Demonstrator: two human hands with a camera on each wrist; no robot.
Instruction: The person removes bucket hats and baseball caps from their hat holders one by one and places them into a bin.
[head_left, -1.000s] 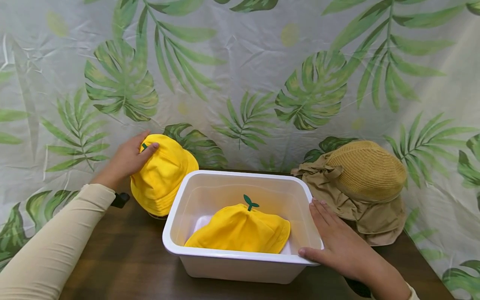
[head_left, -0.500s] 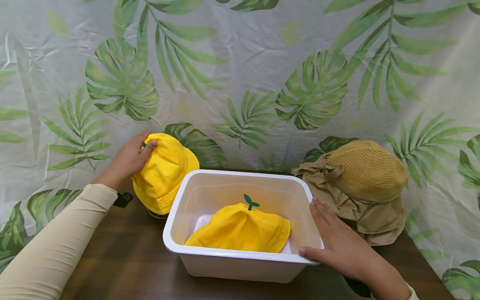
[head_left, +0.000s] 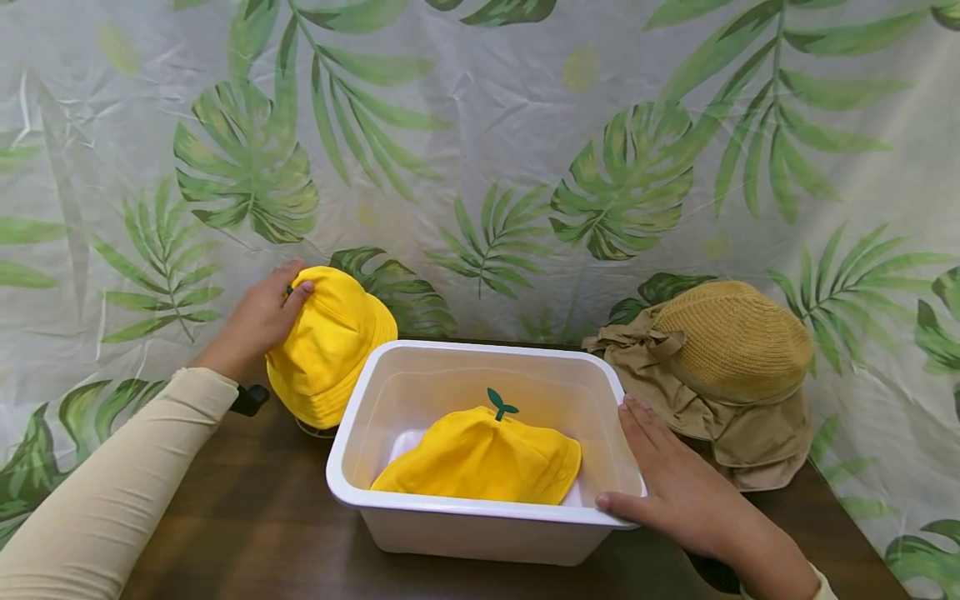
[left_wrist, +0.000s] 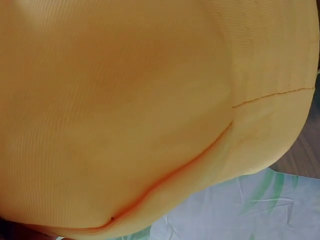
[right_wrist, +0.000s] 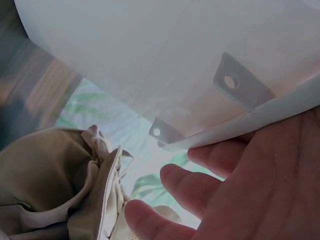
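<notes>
My left hand (head_left: 264, 308) pinches the crown of a yellow bucket hat (head_left: 330, 350), thumb on the near side, with a bit of green showing by the fingers. That hat is tilted, brim toward the bin, and fills most of the left wrist view. A second yellow hat (head_left: 480, 462), with a green sprout on top, lies inside a white plastic bin (head_left: 487, 512). On the bin's right rim rests my right hand (head_left: 675, 483), fingers straight along the side and thumb at the near corner. In the right wrist view its fingers (right_wrist: 195, 190) reach past the rim's underside.
To the right of the bin sits a straw-crowned hat (head_left: 735, 342) with a tan cloth brim and bow, close beyond my right hand. Everything stands on a dark wooden table (head_left: 240, 517). A leaf-print curtain (head_left: 495, 150) hangs behind it.
My left hand and the hat it holds have shifted very slightly to the right, and the green bit is more covered. The bin, the hat inside and my right hand stay put.
</notes>
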